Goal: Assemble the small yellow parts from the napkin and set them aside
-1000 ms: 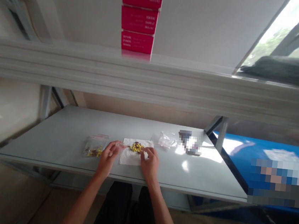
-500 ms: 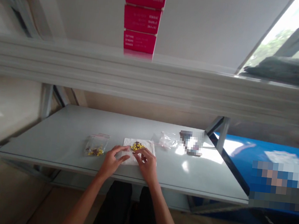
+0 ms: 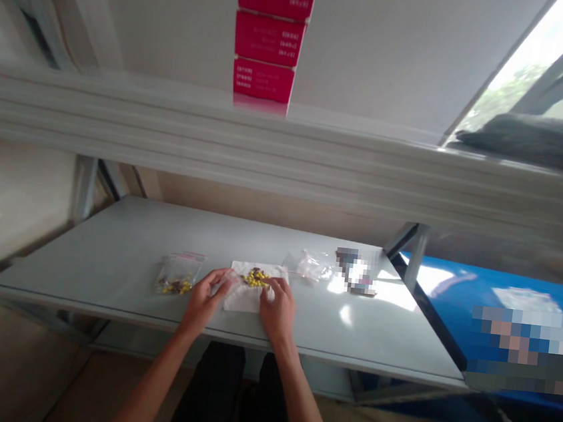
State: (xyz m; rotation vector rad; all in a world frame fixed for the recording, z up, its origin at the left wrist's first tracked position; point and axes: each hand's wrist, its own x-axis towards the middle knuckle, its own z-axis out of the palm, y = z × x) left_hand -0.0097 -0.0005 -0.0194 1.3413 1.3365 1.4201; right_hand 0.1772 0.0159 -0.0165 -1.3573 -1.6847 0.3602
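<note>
A small heap of yellow and dark brown pieces [image 3: 255, 277] lies on a white cloth or paper sheet [image 3: 244, 303] on the table. My left hand [image 3: 208, 295], at the sheet's left edge, pinches what looks like a small clear plastic bag [image 3: 232, 278]. On the heap's right side, the fingertips of my right hand [image 3: 279, 307] are drawn together at the pieces; whether one is between them is too small to see. Left of my left hand rests a clear zip bag [image 3: 179, 271] with similar yellow and brown pieces inside.
Clear plastic bags [image 3: 314, 266] lie right of the sheet, beside a blurred-out object [image 3: 357, 273]. Pink-red boxes [image 3: 268, 38] stand on the shelf above, whose thick front edge [image 3: 268, 146] overhangs the table [image 3: 119, 268]. A blue surface [image 3: 450, 276] adjoins at right.
My hands have moved apart. The left has drawn back slightly left with the clear plastic; the right has gone from near the left hand to the heap's right side.
</note>
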